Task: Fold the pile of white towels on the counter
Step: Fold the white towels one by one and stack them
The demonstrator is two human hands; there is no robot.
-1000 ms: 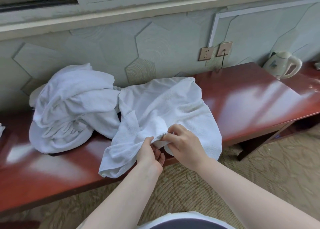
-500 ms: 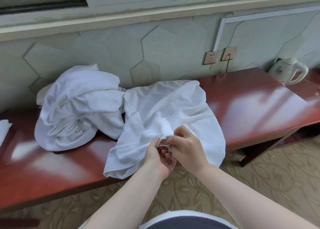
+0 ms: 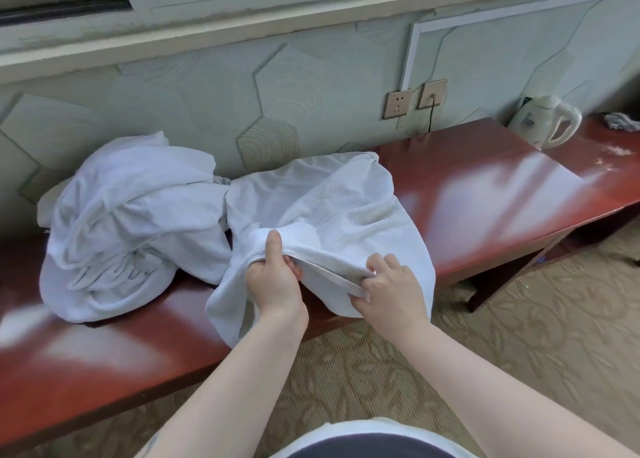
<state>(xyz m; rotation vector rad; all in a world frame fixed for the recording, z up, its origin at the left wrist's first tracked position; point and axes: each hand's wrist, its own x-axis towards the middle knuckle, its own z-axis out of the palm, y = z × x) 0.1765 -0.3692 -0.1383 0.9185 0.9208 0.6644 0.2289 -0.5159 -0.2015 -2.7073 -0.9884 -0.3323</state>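
A white towel point(image 3: 322, 201) lies spread over the red-brown counter point(image 3: 485, 187), its near part hanging off the front edge. My left hand point(image 3: 275, 277) grips the towel's hemmed edge, thumb on top. My right hand point(image 3: 391, 286) pinches the same hem further right, so the edge runs taut between both hands. A crumpled pile of white towels point(image 3: 128, 222) sits on the counter to the left, touching the spread towel.
A white electric kettle point(image 3: 543, 121) stands at the counter's far right, with a grey rag point(image 3: 620, 120) behind it. Wall sockets point(image 3: 414, 99) hold a black cord. Patterned carpet point(image 3: 519, 319) lies below, and the wall runs close behind the counter.
My hands were together on one bunched spot of the hem. They have drawn apart, the right sliding rightward along the edge, which is now stretched between them.
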